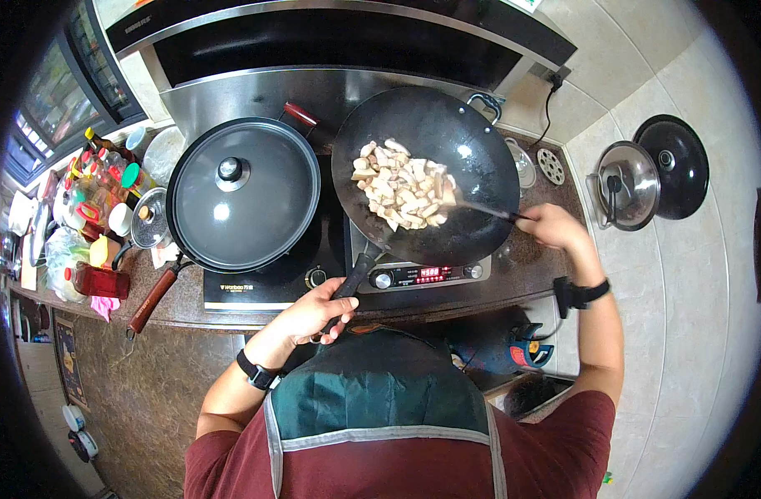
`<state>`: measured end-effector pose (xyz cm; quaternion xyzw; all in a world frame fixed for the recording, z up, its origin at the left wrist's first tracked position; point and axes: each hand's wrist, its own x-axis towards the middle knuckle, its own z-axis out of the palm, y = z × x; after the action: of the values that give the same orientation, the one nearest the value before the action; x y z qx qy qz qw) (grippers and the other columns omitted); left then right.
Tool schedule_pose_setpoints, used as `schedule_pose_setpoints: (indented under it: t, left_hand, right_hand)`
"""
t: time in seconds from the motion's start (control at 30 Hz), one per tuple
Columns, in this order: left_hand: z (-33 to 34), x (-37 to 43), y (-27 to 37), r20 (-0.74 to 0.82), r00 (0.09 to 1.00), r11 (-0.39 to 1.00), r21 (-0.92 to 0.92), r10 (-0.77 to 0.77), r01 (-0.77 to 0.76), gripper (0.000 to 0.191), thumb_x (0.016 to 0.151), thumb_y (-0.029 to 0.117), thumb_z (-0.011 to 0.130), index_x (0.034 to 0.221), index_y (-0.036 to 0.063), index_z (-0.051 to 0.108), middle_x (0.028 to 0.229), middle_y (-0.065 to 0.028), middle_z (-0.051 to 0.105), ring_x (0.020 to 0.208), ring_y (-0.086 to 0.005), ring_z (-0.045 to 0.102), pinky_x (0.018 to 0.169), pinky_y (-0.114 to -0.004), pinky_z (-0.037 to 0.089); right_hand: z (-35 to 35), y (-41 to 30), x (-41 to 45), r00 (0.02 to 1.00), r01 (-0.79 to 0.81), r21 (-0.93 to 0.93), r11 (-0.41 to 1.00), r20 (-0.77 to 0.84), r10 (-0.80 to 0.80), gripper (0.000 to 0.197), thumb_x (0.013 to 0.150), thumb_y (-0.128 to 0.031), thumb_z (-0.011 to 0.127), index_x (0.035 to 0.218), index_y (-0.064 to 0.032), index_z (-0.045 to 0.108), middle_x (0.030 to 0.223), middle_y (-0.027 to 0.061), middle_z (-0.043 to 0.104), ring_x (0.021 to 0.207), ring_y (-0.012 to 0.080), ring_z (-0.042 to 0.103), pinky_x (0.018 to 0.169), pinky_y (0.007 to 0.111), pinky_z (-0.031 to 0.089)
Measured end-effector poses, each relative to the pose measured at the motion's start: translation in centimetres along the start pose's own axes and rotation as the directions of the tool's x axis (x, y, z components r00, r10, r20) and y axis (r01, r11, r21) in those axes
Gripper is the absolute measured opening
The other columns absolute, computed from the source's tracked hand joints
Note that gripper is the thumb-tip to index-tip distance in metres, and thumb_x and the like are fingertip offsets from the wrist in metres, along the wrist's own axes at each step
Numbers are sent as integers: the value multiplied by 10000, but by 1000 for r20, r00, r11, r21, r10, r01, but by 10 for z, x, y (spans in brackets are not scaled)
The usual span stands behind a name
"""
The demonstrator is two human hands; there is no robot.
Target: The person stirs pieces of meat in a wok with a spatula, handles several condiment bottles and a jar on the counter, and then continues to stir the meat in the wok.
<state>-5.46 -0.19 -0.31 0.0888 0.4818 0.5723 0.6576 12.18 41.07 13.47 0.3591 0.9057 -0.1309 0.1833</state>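
My left hand (324, 312) is closed around the black handle (357, 276) of a large dark wok (480, 181). Pale chopped pieces of food (402, 184), perhaps meat, lie heaped in the wok's left and middle part. In my right hand (552, 226) is the dark handle of a metal spatula (486, 209), whose blurred head is at the right edge of the food. Under the wok is an induction cooker (424, 276) with a lit red display. Left of the wok stands a pan covered by a dark lid (255, 193) with a round knob.
Bottles and jars crowd the counter's left end, with a small lidded pot (149, 218) beside them. A red-brown pan handle (151, 302) juts over the counter's front edge. A range hood (343, 43) spans the back. Lids (673, 187) hang on the right wall.
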Motion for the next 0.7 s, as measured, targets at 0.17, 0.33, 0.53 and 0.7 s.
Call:
schedule_pose_setpoints:
  t: [0.17,0.33,0.53,0.7]
  left_hand:
    - [-3,3,1,-14,999,1000,-3,-30,29,268,991,142,619,1196,77,460,754,-1,543,467,-80,516,355,-205,386]
    - [-5,2,-5,8,1000,1000,-18,11,-10,313,994,134,621,1247,44,460,765,-5,535,472,-82,512,355,-230,382]
    - [-8,3,-6,24,999,998,-53,24,-23,307,993,121,616,1245,42,458,764,-5,529,476,-89,512,352,-235,381]
    - [-10,5,-7,40,999,999,-33,8,-7,333,991,120,623,1255,35,439,764,-8,527,479,-93,511,358,-238,387]
  right_hand:
    - [13,-41,0,947,134,-10,991,-295,-131,322,928,-340,666,1167,-133,731,1025,199,722,989,389,685,861,427,537]
    - [-26,-81,-44,886,77,-341,937,-407,-221,329,935,-352,652,1209,-177,707,997,188,722,950,388,688,818,473,550]
    - [-59,-48,-48,998,0,-501,866,-48,-27,296,912,-318,664,1086,-92,741,943,219,709,907,411,680,810,476,541]
    - [-11,-24,-40,905,-93,233,968,425,-16,262,991,-294,645,1030,-42,706,624,-6,560,441,49,451,389,249,329]
